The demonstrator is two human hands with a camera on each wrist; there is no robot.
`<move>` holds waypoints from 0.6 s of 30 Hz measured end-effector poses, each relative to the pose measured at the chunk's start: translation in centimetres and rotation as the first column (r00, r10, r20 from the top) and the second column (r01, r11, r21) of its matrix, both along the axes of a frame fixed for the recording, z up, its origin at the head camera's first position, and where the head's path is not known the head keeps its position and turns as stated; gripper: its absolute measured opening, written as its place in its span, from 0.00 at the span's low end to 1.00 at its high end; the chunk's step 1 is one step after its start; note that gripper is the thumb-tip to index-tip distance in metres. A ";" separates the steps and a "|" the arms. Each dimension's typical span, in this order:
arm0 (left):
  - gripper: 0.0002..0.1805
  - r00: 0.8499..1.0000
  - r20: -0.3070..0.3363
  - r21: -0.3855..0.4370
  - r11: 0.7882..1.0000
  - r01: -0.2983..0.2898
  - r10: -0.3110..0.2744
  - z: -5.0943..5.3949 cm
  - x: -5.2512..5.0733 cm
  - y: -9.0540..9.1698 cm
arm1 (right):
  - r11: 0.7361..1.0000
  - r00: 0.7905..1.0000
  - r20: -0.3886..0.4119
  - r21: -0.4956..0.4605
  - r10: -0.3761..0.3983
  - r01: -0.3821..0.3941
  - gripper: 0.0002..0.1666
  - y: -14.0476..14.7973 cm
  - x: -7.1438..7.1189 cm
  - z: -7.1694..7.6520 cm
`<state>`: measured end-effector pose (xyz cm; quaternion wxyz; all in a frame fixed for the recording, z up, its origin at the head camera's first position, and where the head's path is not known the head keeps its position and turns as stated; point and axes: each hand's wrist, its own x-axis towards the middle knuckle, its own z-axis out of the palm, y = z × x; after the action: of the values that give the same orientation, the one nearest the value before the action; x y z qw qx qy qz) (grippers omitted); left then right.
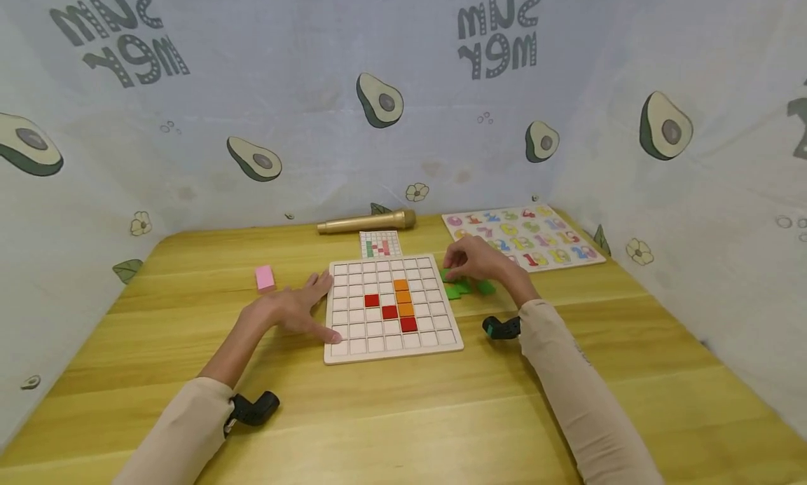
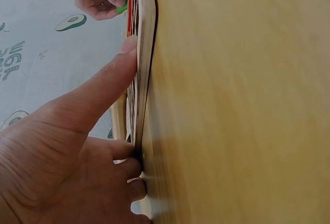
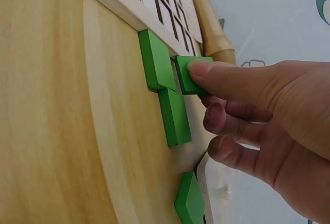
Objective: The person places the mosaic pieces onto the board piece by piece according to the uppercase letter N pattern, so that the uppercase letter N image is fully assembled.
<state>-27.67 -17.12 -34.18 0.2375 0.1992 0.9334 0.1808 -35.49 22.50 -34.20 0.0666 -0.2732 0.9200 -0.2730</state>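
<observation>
A white wooden grid board (image 1: 366,345) lies mid-table, with red tiles (image 1: 389,312) and a column of orange tiles (image 1: 404,297) in some of its squares. My left hand (image 1: 293,308) rests along the board's left side, its thumb on the near left corner and its fingers spread at the edge. Just off the board's right side, my right hand (image 1: 477,261) pinches a green square tile (image 3: 193,74) between thumb and fingers. Other green tiles (image 3: 175,116) lie below that hand on the table, one touching the board's edge in the right wrist view.
Behind the board lie a small printed pattern card (image 1: 380,244) and a gold microphone (image 1: 367,222). A number puzzle board (image 1: 567,255) lies at the back right. One pink block (image 1: 265,278) sits left of my left hand. A patterned cloth (image 1: 315,106) hangs behind the table.
</observation>
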 end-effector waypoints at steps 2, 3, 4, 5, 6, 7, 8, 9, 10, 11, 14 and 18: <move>0.73 1.000 0.000 -0.009 1.000 -0.004 0.004 -0.2 -0.1 0.0 | 1.000 1.000 0.001 -0.007 -0.013 0.013 0.03 -0.1 0.2 0.0; 0.73 1.000 0.002 -0.012 1.000 -0.004 0.004 -0.3 -0.1 0.0 | 1.000 1.000 0.001 -0.011 -0.020 0.020 0.03 -0.1 0.3 -0.1; 0.73 1.000 0.002 -0.013 1.000 -0.005 0.005 -0.4 -0.1 0.0 | 0.999 1.000 0.000 -0.016 -0.028 0.028 0.03 -0.2 0.3 0.1; 0.73 1.000 0.001 -0.014 1.000 -0.005 0.005 -0.4 -0.2 0.0 | 0.999 1.000 -0.008 -0.019 -0.027 0.027 0.03 -0.2 0.4 0.1; 0.73 1.000 0.003 -0.012 1.000 -0.003 0.003 -0.4 -0.2 0.1 | 0.999 0.999 -0.012 -0.027 -0.030 0.029 0.03 -0.2 0.4 0.2; 0.73 1.000 0.004 -0.010 1.000 0.000 0.000 -0.4 -0.2 0.1 | 0.999 0.999 -0.019 -0.032 -0.030 0.029 0.03 -0.3 0.4 0.3; 0.73 1.000 0.005 -0.010 1.000 0.003 -0.003 -0.4 -0.2 0.2 | 0.999 0.999 -0.019 -0.040 -0.033 0.033 0.03 -0.4 0.5 0.4; 0.73 1.000 0.005 -0.012 1.000 0.004 -0.004 -0.4 -0.2 0.2 | 0.998 0.999 -0.017 -0.050 -0.035 0.034 0.03 -0.5 0.6 0.5; 0.73 1.000 0.006 -0.013 1.000 0.004 -0.004 -0.4 -0.2 0.3 | 0.997 0.999 -0.013 -0.062 -0.036 0.035 0.04 -0.7 0.7 0.7; 0.73 1.000 0.005 -0.014 1.000 0.005 -0.005 -0.3 -0.2 0.3 | 0.996 0.999 -0.007 -0.077 -0.035 0.034 0.05 -1.0 0.8 0.8; 0.73 1.000 0.003 -0.012 1.000 0.010 -0.010 -0.3 -0.3 0.3 | 0.991 0.999 0.026 -0.127 -0.027 0.030 0.07 -2.2 1.2 1.3; 0.73 1.000 0.008 0.000 1.000 0.004 -0.004 -0.3 -0.3 0.1 | 0.985 0.999 0.036 -0.173 0.020 -0.013 0.08 -4.3 1.7 1.7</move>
<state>-28.00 -17.06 -34.50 0.2417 0.2006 0.9320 0.1812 -33.78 18.22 -32.50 0.0622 -0.2804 0.8892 -0.3562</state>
